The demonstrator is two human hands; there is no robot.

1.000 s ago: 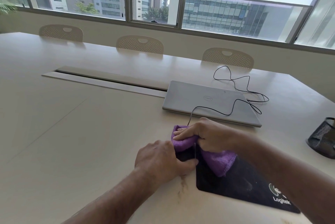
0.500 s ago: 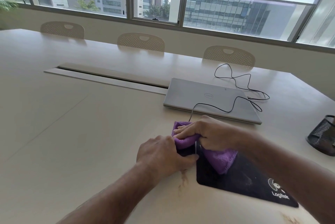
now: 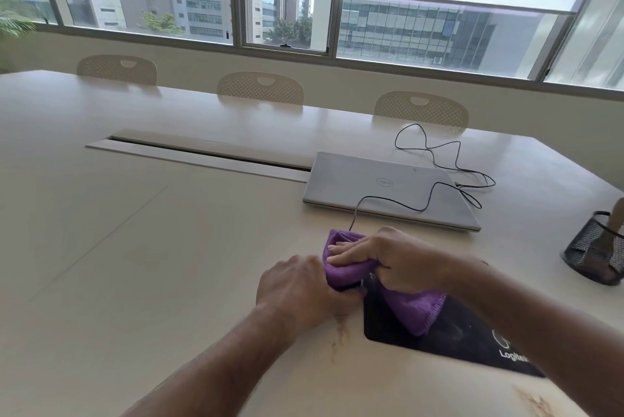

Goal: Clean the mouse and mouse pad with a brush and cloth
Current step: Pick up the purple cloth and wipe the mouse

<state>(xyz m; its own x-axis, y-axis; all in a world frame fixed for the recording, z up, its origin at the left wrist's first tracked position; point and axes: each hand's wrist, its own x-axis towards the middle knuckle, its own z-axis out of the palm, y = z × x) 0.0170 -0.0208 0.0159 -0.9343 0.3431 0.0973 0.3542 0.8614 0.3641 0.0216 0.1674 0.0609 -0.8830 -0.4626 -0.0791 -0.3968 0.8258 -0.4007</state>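
A black Logitech mouse pad [image 3: 449, 340] lies on the table at lower right. At its far left corner my right hand [image 3: 395, 259] grips a purple cloth [image 3: 410, 310] wrapped over the mouse, which is almost wholly hidden; only a dark sliver shows. My left hand [image 3: 297, 291] holds the mouse from the left side, fingers curled under the cloth's edge. The mouse's black cable [image 3: 435, 187] runs from the cloth over the laptop. A brush handle [image 3: 616, 220] sticks out of the mesh holder at far right.
A shut silver laptop [image 3: 374, 185] lies just behind my hands. A black mesh pen holder [image 3: 594, 254] stands at the right edge. A cable slot [image 3: 202, 153] crosses the table's middle. Three chair backs line the far side. Brown smudges mark the table near the pad.
My hands and the cloth keep the same grip with only slight shifts. The view has tilted up a little, so the scene sits lower in the frame.
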